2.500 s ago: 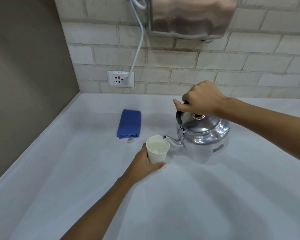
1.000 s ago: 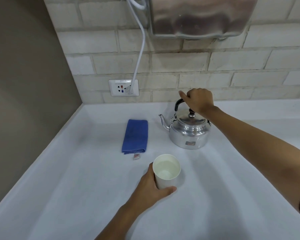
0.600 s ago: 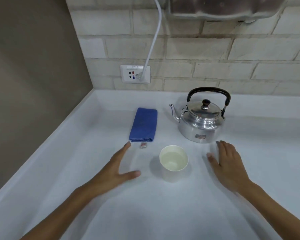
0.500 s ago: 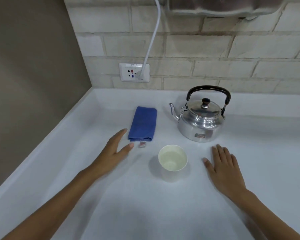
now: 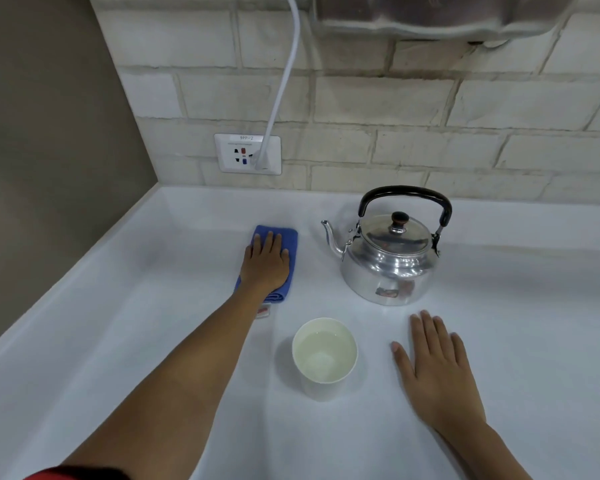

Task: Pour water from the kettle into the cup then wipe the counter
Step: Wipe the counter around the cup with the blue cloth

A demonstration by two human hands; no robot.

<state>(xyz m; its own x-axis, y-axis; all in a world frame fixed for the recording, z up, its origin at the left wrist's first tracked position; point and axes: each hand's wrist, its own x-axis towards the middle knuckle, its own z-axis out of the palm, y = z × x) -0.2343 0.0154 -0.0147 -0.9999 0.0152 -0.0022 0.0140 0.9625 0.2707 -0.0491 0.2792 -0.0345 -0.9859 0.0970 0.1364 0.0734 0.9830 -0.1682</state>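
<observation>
pour looks done: cup (image 5: 324,358) stands upright on the tabletop (image 5: 499,271), part full of water, nobody touching it. kettle (image 5: 388,258) is set down upright behind the cup, near but apart, spout pointing left, handle up, lid on.

left to do: the wipe. judging from how things lie, it hasn't started, the cloth (image 5: 272,263) is folded and sits left of the kettle, well back from the cup.

left hand (image 5: 265,263): flat, palm down, fingers spread and extended, pressing on top of the cloth. not clenched, no pinch, it's resting on the fabric rather than gripping it. can't tell if the thumb is tucked under an edge, that side is hidden.

right hand (image 5: 437,372): released, open flat, palm down on or just above the bare tabletop, right of the cup and in front of the kettle, touching neither. contact with the surface not clear from this angle.

no visible spill or drops on the tabletop.
</observation>
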